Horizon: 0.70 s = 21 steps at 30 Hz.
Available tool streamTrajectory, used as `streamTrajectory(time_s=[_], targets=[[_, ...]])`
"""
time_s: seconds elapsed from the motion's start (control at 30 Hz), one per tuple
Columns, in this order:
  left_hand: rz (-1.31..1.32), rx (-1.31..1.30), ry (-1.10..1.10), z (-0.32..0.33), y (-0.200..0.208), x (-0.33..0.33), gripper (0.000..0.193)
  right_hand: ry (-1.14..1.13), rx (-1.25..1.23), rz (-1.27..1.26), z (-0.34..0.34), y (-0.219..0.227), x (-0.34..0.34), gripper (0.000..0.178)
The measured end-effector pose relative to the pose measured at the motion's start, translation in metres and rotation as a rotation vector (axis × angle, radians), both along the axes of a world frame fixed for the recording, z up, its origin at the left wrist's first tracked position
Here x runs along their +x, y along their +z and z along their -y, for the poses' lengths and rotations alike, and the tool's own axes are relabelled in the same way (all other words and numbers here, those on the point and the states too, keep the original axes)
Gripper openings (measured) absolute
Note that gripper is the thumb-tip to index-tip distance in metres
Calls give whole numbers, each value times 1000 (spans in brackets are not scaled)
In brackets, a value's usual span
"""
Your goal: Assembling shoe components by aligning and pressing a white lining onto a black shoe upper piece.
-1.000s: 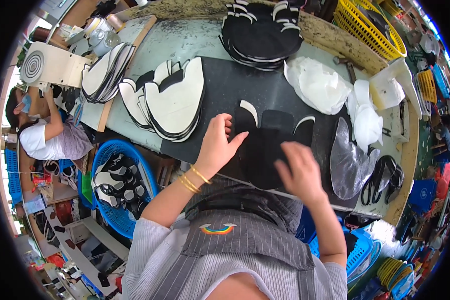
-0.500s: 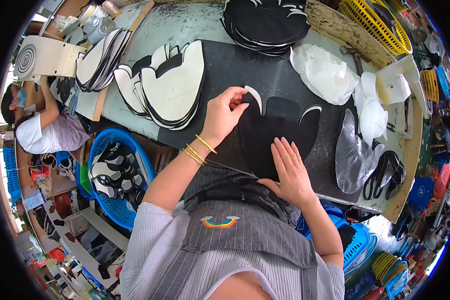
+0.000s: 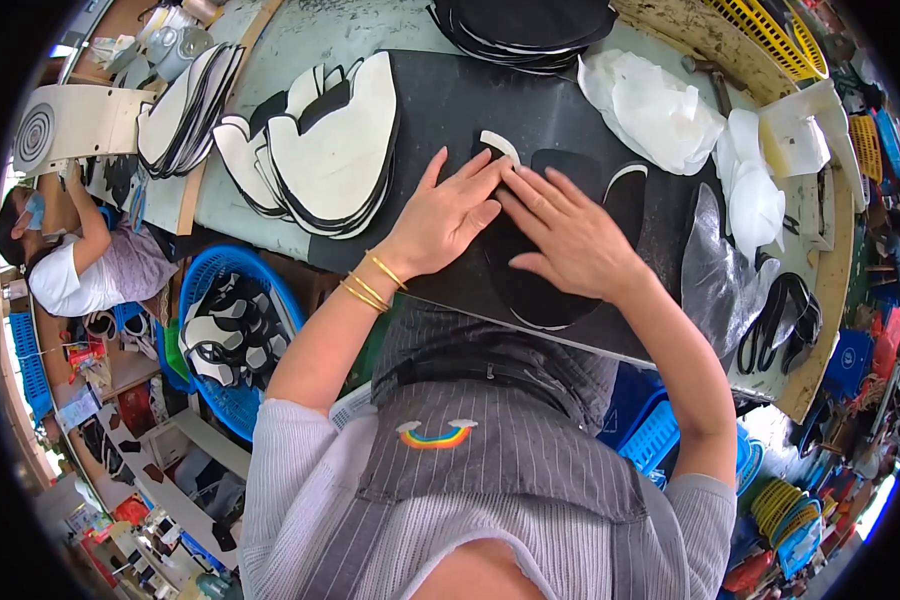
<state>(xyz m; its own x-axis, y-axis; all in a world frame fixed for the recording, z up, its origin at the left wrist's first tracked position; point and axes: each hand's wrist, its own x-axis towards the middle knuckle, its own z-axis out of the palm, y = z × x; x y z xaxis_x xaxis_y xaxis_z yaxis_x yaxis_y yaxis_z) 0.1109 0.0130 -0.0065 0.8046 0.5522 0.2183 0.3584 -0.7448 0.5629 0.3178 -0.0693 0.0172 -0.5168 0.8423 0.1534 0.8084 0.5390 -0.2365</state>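
Note:
A black U-shaped cut piece [image 3: 540, 293], fabric or foam by its look, lies flat on the dark work mat [image 3: 435, 110]. Pale curved strips edge its two upper tips; the left strip [image 3: 498, 147] shows just beyond my fingertips, the right strip [image 3: 627, 175] is uncovered. My left hand [image 3: 450, 212], with gold bangles at the wrist, rests open over the piece's left arm. Flat and open, my right hand [image 3: 575, 235] presses across its middle. The fingertips of both hands meet by the left strip and hide part of it. Neither hand grips anything.
White-faced cut pieces [image 3: 335, 150] are stacked on the left, a black stack [image 3: 525, 35] at the far side. Crumpled white film [image 3: 650, 110] and a hammer [image 3: 710, 75] lie right. A blue basket [image 3: 288, 350] stands below; another person [image 3: 80, 245] sits left.
My right hand has moved up and left from the lower part of the black piece to the left strip. My left hand has let go of the tip and flattened. The view has shifted slightly.

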Motion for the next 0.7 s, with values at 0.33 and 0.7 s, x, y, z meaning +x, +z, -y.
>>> streamTrajectory(time_s=[0.33, 0.7], targets=[[-166, 224, 74, 7, 4, 1, 53, 370, -423, -181, 121, -13, -35, 51], [5, 235, 623, 6, 17, -110, 31, -414, -493, -860, 3, 17, -67, 22]])
